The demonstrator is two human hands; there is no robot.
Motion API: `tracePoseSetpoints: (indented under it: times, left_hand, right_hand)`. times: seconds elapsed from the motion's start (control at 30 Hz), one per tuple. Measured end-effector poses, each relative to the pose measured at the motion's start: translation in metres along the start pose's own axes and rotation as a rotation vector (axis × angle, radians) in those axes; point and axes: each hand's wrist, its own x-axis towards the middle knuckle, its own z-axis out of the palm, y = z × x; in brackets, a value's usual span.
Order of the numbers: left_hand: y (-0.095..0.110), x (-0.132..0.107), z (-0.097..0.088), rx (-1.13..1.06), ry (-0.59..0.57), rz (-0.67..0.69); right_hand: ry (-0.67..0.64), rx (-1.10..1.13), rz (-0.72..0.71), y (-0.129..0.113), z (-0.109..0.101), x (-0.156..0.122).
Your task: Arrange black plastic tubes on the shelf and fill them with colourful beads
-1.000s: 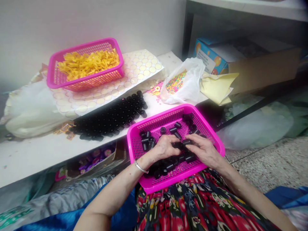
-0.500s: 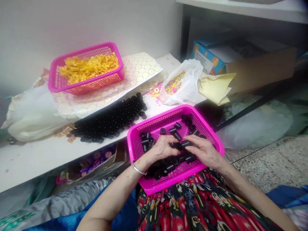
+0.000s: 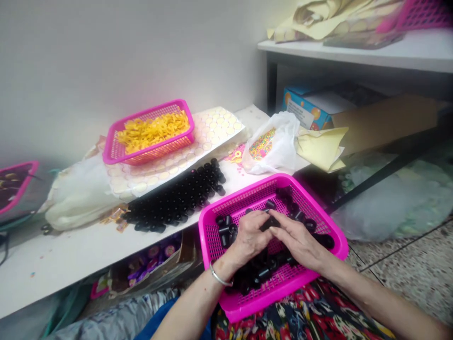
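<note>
Down at 5 o'clock in the head view, set on a flowered skirt [image 3: 300, 311]: pink basket [image 3: 205, 236], mesh-walled, holding loose black tubes [image 3: 226, 227] scattered over its floor, thickest toward its 6 o'clock edge. Over the middle of that basket, left hand [image 3: 249, 238] and right hand [image 3: 299, 242], fingertips meeting. Left grip pinching one black tube [image 3: 268, 223] between thumb and curled fingers. Right grip laid low with fingers stretched toward 10 o'clock, index tip touching the same tube; thumb not clear, so cannot tell whether closed on it. Silver bangle [image 3: 219, 278] round the left wrist.

At 10 o'clock from the hands, on the white tabletop [image 3: 71, 255]: block of black tubes [image 3: 180, 196] standing in close rows, near the basket's far-left corner. Beyond it at 11 o'clock, sheet of round stickers [image 3: 212, 130], and on that sheet a second pink basket [image 3: 148, 153] full of yellow rings [image 3: 152, 131]. At 12 o'clock, white plastic bag [image 3: 283, 151] showing coloured beads [image 3: 262, 144]; yellow paper [image 3: 320, 146] just beside it at 1 o'clock, blue box [image 3: 300, 106] behind. Higher at 1 o'clock, shelf [image 3: 354, 49] bearing more yellow sheets.
</note>
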Motion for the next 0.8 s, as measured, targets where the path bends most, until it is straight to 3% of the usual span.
tracePoseSetpoints:
  times: [0.1,0.2,0.33,0.53,0.67,0.8]
  left_hand:
    - [-0.003,0.005,-0.007,0.124,0.208,0.075]
    - [-0.007,0.013,-0.021,0.075,0.291,0.097]
    - [-0.014,0.014,-0.036,-0.024,0.223,0.026]
    - [-0.02,0.012,-0.042,0.046,0.062,0.081]
    - [-0.03,0.053,-0.07,0.203,0.105,-0.041]
    - [-0.05,0.119,-0.104,0.605,0.063,-0.334]
  right_hand:
    - [0.09,0.085,-0.01,-0.012,0.0,0.026]
    - [0.052,0.187,-0.008,-0.018,0.002,0.047]
    - [0.018,0.297,-0.051,-0.013,0.011,0.061]
    - [0.005,0.262,0.058,-0.008,0.015,0.064]
    - [-0.017,0.186,0.109,-0.015,0.0,0.05]
    - [-0.063,0.192,0.114,-0.017,-0.013,0.031]
